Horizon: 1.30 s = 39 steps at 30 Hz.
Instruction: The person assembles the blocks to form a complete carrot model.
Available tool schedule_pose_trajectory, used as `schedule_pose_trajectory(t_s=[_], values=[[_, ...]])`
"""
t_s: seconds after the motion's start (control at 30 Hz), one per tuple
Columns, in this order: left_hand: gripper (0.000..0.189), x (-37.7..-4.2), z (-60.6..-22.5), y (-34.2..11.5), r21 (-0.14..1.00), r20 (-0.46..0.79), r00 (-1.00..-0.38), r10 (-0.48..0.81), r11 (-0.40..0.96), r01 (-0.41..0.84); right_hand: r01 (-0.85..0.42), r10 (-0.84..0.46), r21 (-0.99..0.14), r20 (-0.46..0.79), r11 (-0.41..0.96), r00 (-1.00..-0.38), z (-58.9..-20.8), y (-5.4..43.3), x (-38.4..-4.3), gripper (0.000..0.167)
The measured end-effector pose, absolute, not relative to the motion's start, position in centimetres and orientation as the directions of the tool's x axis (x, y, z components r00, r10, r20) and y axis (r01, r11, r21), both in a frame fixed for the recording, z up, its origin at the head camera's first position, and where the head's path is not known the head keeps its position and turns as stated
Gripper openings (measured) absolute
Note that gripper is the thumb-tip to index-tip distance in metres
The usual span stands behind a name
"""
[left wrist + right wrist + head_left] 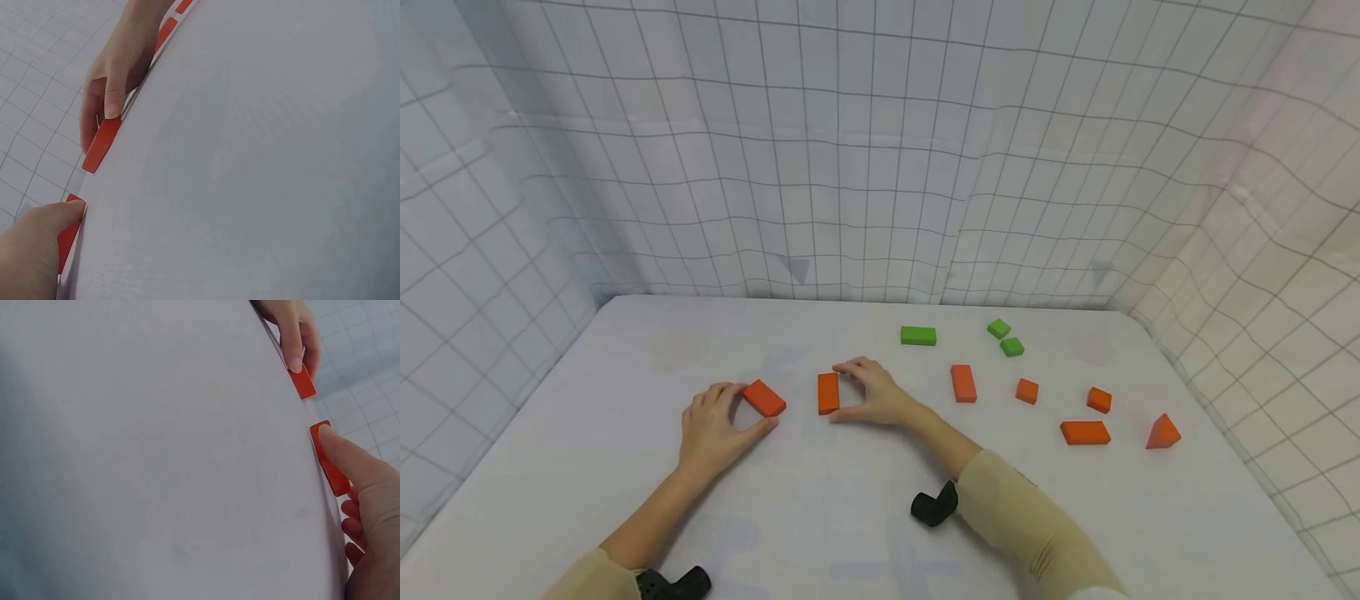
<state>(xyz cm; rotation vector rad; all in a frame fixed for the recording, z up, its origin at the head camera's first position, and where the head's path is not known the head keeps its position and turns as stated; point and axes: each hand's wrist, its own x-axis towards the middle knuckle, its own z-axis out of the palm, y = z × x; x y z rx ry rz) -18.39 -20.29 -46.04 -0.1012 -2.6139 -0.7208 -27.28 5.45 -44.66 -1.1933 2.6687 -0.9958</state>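
Right sleeve near; left hand pinches leftmost block, right hand second block, both left of the table's middle, apart; uneven pressure could twist either askew

Our head cam looked fwd & down from well above, over the table to the grid curtain; our L wrist cam sat low & close, tilted, left hand at lower left; our R wrist cam roughly mirrored it, right hand at lower right; all 3 views shared both hands & their red blocks
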Motion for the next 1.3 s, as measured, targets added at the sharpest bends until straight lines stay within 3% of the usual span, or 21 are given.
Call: schedule_pose_trajectory(t_s=[0.2,0.5,1.07,1.3], values=[[0.069,-18.3,-46.0,-20.3,0.473,0.412,-0.910,-0.043,0.864,0.173,-0.650,-0.668,-0.549,0.206,0.526,-0.715,-44.8,5.1,-27.3,0.064],[0.069,-18.3,-46.1,-20.2,0.460,0.418,-0.908,-0.029,0.869,0.184,-0.593,-0.629,-0.669,0.235,0.448,-0.741,-44.4,6.2,-26.8,0.058],[0.068,-18.1,-45.8,-20.1,0.463,0.412,-0.911,-0.031,0.868,0.180,-0.555,-0.568,-0.689,0.248,0.466,-0.785,-44.6,12.4,-24.1,0.054],[0.068,-18.1,-45.8,-20.1,0.462,0.416,-0.909,-0.030,0.868,0.182,-0.596,-0.573,-0.652,0.289,0.469,-0.767,-45.4,13.3,-23.6,0.055]])
